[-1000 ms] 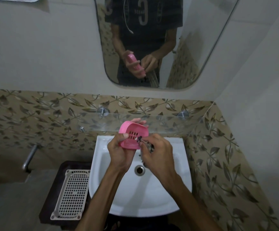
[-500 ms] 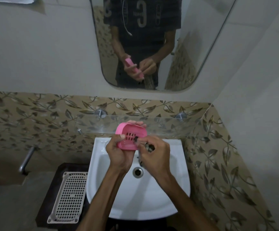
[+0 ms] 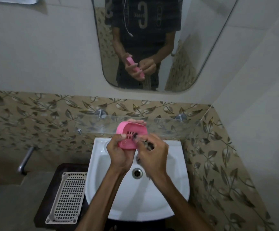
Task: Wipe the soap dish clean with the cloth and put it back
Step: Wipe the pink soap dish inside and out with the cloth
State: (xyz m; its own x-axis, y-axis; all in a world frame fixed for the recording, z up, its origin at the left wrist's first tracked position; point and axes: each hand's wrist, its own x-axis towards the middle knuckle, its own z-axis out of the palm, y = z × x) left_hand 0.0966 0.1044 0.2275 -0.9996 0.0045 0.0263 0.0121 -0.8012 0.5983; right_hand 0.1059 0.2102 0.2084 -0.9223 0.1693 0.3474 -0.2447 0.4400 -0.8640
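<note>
Above sink: left hand clamps pink soap dish by rim; right hand pinches cloth inside dish; likely light, stiff, slippery plastic; hold opposite edges.

Pink soap dish, white sink, leaf-patterned beige tiles

A white washbasin is mounted below the fingers, a glass shelf and leaf-patterned tiles beyond them, a mirror hung higher up.
</note>
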